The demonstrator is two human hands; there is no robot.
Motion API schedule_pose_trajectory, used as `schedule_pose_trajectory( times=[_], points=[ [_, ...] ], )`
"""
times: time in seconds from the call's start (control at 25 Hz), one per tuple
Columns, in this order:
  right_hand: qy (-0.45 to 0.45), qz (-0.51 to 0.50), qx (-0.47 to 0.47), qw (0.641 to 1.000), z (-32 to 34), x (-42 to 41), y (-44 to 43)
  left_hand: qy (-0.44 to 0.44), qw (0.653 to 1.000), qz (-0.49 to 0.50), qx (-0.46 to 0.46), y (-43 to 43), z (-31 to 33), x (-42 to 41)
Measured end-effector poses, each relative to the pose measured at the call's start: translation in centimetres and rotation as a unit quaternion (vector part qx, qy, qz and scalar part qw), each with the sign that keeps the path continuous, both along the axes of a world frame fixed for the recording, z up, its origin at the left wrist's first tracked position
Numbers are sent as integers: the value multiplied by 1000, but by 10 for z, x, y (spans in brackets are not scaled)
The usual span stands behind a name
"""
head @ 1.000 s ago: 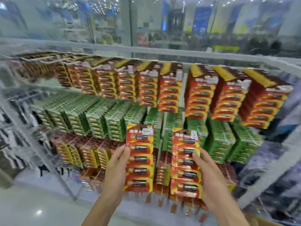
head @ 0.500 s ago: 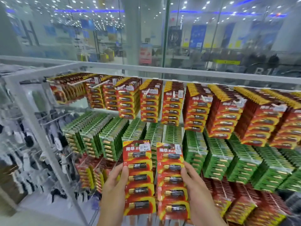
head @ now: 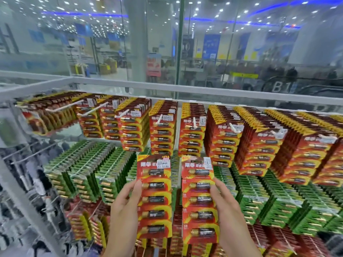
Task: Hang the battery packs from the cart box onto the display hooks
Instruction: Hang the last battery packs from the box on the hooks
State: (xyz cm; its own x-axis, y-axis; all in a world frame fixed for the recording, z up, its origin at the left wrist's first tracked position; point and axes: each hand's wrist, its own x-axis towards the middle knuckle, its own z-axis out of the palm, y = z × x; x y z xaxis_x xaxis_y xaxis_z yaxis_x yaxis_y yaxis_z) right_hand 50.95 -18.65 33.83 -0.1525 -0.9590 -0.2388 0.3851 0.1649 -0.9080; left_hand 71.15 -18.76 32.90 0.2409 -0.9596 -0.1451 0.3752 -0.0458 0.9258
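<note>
While the left edge is blurred, so the grey things hanging there cannot be made out, the left hand (head: 124,206) holds a red battery pack (head: 154,196) upright by its left edge, thumb on the front. Just beside it, the right hand (head: 227,208) grips a second red pack (head: 199,200) by its right edge. Both packs are raised before the green packs (head: 89,175), below the white hooks (head: 194,121). Both wrists are cut off at the bottom.

left hand (head: 124,206) fingertips hidden behind its battery pack (head: 154,196), bottom row of packs (head: 85,223) blurred
</note>
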Motion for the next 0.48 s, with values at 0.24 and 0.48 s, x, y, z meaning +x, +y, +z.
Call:
schedule_pose_trajectory(
  times=[0.24,0.48],
  points=[
    [-2,-5,-4,1000,2,-1,-27,-40,997,2,-72,-31,23,2],
    [18,-40,-17,999,17,8,-40,-64,991,-20,-119,-69,43,11]
  ],
)
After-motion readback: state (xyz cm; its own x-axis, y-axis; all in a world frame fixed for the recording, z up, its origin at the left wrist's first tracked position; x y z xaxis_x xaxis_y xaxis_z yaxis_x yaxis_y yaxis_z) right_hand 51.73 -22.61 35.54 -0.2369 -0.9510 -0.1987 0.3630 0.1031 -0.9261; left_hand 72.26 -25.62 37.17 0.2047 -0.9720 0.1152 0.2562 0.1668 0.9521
